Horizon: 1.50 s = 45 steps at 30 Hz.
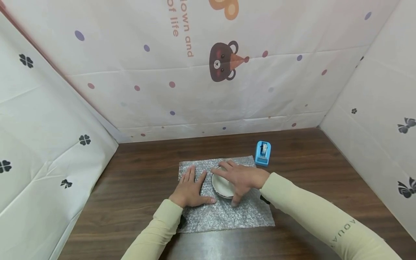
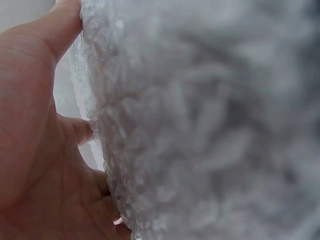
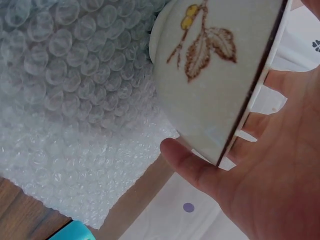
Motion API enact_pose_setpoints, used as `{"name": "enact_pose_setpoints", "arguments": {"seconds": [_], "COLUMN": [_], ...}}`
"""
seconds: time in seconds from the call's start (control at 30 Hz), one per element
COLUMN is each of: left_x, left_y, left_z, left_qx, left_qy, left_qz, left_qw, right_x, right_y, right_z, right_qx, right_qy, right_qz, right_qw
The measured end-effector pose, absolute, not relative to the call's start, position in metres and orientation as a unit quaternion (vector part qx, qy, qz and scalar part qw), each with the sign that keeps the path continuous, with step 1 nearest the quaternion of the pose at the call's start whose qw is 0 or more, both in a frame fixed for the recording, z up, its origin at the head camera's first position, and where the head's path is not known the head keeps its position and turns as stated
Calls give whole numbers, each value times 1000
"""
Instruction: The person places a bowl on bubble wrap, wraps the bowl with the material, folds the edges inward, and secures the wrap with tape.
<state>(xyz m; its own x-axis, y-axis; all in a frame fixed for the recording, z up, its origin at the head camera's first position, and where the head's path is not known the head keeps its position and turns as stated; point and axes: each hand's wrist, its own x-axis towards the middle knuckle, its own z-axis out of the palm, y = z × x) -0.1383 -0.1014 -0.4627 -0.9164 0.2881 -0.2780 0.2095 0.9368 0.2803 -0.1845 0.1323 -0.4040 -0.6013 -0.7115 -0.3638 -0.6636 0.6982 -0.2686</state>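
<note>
A sheet of clear bubble wrap (image 1: 227, 218) lies spread on the table. On it stands a pale bowl (image 1: 221, 186) with a dark rim; the right wrist view shows brown leaves and yellow berries painted on its side (image 3: 210, 55). My right hand (image 1: 243, 177) reaches over the bowl and grips it, thumb at the near side and fingers across the far rim. My left hand (image 1: 190, 191) rests flat on the sheet, left of the bowl, with fingers straight and spread. Up close in the left wrist view, the bubble wrap (image 2: 190, 125) is blurred and hides some fingertips.
A blue tape dispenser (image 1: 262, 154) stands by the sheet's far right corner. The dark wooden table (image 1: 136, 173) is bordered by white printed sheeting at the back (image 1: 195, 101), on the left (image 1: 48, 137) and on the right (image 1: 380, 108).
</note>
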Motion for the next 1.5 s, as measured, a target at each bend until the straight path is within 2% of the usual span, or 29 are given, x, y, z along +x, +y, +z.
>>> {"name": "enact_pose_setpoints", "arguments": {"seconds": [0.33, 1.5], "left_x": [-137, -140], "left_y": [-101, -101], "left_z": [-462, -464], "left_qx": [131, 127], "left_qy": [970, 971], "left_qz": [126, 121], "left_qw": [159, 163], "right_x": [-184, -178], "right_y": [132, 138], "right_z": [-401, -392], "right_qx": [-381, -408], "right_qy": [889, 884], "right_qz": [-54, -55], "right_qw": [248, 220]}}
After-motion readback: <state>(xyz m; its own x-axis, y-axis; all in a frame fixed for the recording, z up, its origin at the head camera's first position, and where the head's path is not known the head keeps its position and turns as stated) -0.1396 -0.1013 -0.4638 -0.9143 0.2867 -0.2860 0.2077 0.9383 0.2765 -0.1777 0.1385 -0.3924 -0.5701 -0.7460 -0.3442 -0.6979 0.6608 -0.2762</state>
